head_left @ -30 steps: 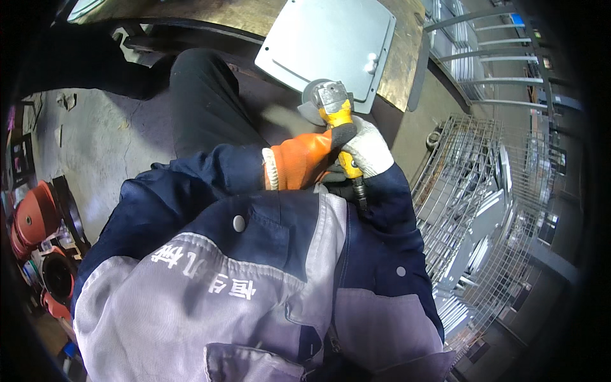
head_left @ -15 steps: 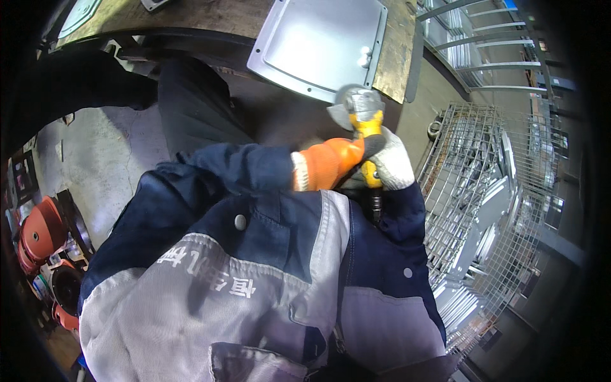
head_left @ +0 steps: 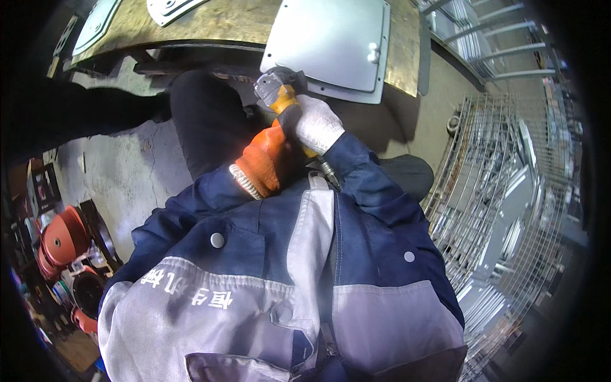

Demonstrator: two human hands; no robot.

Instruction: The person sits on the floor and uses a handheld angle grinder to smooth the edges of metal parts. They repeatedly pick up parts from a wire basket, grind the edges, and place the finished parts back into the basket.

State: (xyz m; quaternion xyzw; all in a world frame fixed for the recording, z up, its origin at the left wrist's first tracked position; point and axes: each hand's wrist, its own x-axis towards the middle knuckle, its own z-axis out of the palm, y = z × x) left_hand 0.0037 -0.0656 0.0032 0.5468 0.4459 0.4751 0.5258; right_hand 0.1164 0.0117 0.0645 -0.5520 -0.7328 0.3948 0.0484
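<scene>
A yellow angle grinder (head_left: pixel 284 97) with a grey metal head is held in front of my body, its head at the near left corner of a grey metal panel (head_left: pixel 328 41). Whether it touches the panel's edge I cannot tell. Closed round the lower part of the grinder is my left hand (head_left: pixel 263 156), in an orange glove with a pale cuff. My right hand (head_left: pixel 320 124), white-gloved, grips its body from the right. A metal fitting (head_left: pixel 329 172) sticks out of its rear end. The panel has a raised centre, holes along its rim and a shiny knob (head_left: pixel 373 53).
The panel lies on a wooden-topped bench (head_left: pixel 235 22), with another grey plate (head_left: pixel 172 7) farther left. To my right stands a wire mesh basket (head_left: pixel 471 210) full of metal pieces. Orange-red round containers (head_left: pixel 65 235) sit on the left. My knee (head_left: pixel 207 105) is beneath the bench edge.
Both hands and the grinder have moved left, from near the panel's right part to its near left corner. The grinder's head now tilts left. The view has shifted slightly.
</scene>
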